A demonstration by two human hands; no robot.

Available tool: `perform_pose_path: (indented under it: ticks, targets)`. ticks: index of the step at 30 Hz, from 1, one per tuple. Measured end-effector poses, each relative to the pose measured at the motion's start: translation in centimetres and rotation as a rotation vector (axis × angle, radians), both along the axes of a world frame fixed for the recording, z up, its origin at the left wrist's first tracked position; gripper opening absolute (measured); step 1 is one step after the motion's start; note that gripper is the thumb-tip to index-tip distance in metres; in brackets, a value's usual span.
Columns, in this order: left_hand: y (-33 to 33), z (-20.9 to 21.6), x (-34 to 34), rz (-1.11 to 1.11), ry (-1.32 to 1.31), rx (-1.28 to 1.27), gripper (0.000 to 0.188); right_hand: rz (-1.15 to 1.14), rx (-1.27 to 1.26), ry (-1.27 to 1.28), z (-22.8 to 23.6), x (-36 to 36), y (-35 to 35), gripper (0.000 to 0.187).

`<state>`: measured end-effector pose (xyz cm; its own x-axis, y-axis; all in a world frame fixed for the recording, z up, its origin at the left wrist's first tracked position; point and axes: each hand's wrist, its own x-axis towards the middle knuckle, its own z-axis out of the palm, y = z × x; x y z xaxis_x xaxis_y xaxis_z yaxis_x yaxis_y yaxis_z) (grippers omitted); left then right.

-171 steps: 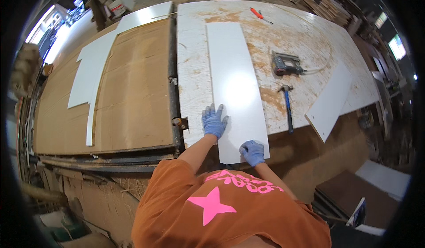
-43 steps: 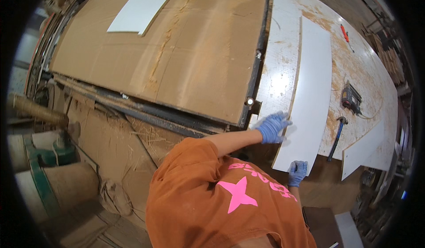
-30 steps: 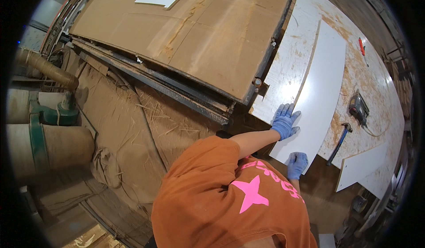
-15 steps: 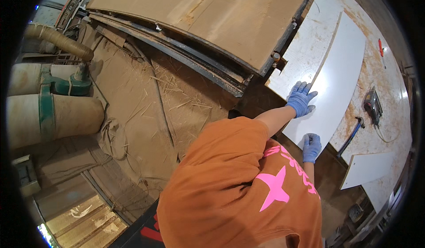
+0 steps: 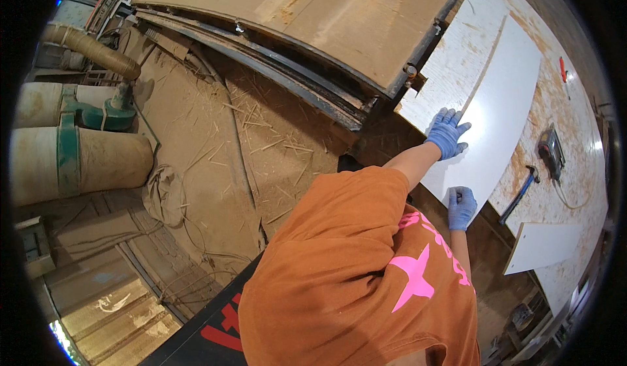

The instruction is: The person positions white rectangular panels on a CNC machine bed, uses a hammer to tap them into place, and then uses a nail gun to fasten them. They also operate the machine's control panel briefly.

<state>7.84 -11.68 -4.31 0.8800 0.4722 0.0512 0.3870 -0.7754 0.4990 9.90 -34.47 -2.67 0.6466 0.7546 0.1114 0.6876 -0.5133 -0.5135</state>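
A long white panel [image 5: 499, 104] lies on the worktable, its left edge showing as a brownish strip. My left hand [image 5: 447, 134], in a blue glove, rests open on the panel by that left edge, fingers stretched and thumb apart. Over the panel's near end is my right hand [image 5: 462, 207], gloved in blue too, with its fingers curled in. Whatever those fingers hold, if anything, is hidden. To the right of the panel lie a hammer [image 5: 518, 196] with a blue handle and a dark power tool [image 5: 552, 153] with a cord.
The worktable [image 5: 516, 186] is strewn with sawdust. A smaller white board [image 5: 542, 247] lies at its near right, a red-handled tool [image 5: 563, 70] farther back. A large brown-topped machine table [image 5: 294, 26] stands left of it. Dust-collector bags [image 5: 111, 163] and wood scraps cover the left side.
The view has shifted slightly. My left hand stays flat on the panel near its left edge, and my right hand stays curled at the near end. The panel shows no clear movement.
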Motion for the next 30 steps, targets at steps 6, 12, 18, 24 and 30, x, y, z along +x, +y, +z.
perform_pose_path:
  ticks: [6, 12, 18, 24, 30]
  targets:
    - [-0.6, -0.1, 0.5, -0.032, -0.004, 0.04, 0.066, -0.148, -0.193, 0.028, 0.1, 0.8, 0.6, 0.022]
    - [0.5, -1.0, 0.8, -0.023, -0.008, 0.107, 0.062, -0.094, -0.061, -0.041, -0.7, 0.5, 1.1, 0.012]
    - [-0.1, 1.1, 0.8, -0.04, 0.115, 0.157, 0.065, -0.077, -0.033, -0.133, -0.2, -2.3, -1.9, 0.013]
    - [-0.3, 0.5, 0.3, -0.054, 0.04, 0.192, 0.063, -0.283, 0.02, -0.018, -0.8, -2.7, -0.4, 0.018]
    - [-0.2, 0.1, 0.5, -0.049, 0.069, 0.186, 0.064, -0.367, 0.018, -0.036, 0.2, -3.1, 1.0, 0.014]
